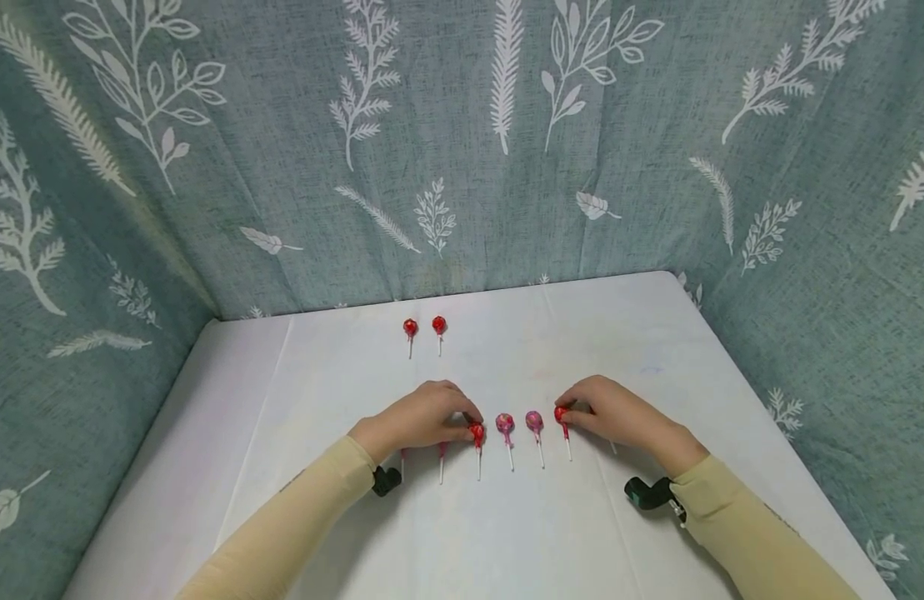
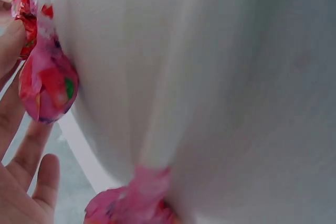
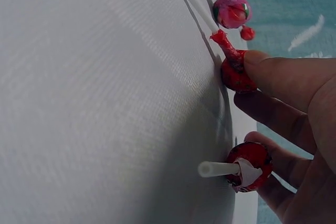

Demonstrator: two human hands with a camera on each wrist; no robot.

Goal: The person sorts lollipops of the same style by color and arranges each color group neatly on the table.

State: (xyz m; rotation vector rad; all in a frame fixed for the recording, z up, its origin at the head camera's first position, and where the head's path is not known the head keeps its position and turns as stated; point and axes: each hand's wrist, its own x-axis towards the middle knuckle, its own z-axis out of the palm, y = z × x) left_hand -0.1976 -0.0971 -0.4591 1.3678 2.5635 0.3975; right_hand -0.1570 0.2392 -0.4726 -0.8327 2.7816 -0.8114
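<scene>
A row of wrapped lollipops lies across the white table. My left hand (image 1: pixel 424 414) pinches a red lollipop (image 1: pixel 477 433) by its head between thumb and fingers. In the left wrist view, a pink lollipop (image 2: pixel 48 85) lies beside those fingers and another pink lollipop (image 2: pixel 131 203) sits lower down. My right hand (image 1: pixel 615 408) pinches another red lollipop (image 3: pixel 239 72), its white stick pointing toward me. Under the right hand's other fingers is one more red lollipop (image 3: pixel 251 163), mostly hidden in the head view. Two pink lollipops (image 1: pixel 505 423) (image 1: pixel 534 422) lie between the hands.
Two red lollipops (image 1: pixel 410 327) (image 1: pixel 439 324) lie farther back on the white table (image 1: pixel 581 333). A green leaf-patterned curtain (image 1: pixel 447 125) stands around the table's back and sides. Lollipop sticks (image 1: pixel 442 471) show below the left wrist.
</scene>
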